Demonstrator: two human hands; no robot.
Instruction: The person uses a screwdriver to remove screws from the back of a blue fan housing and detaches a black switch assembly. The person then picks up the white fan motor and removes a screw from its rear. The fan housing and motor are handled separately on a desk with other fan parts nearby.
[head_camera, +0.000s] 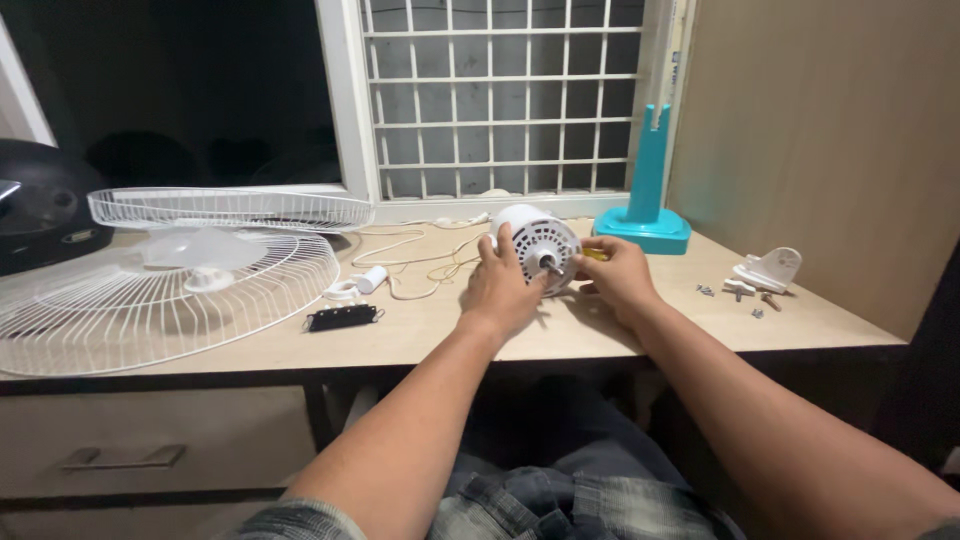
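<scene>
A white fan motor housing (535, 240) with a metal shaft lies on its side on the wooden table (420, 335). My left hand (500, 285) grips its left side, fingers wrapped over the casing. On the right, my right hand (615, 272) is closed around a yellow-handled tool (596, 254), most likely a screwdriver, whose tip points at the face of the motor. White cord (415, 262) runs from the motor across the tabletop.
Two white wire fan guards (150, 300) and a translucent blade lie at the left. A teal stand (647, 190) rises by the barred window. A white bracket (770, 268) and loose screws (735, 292) sit at the right. A small black part (342, 318) lies mid-table. A dark helmet (40, 205) rests far left.
</scene>
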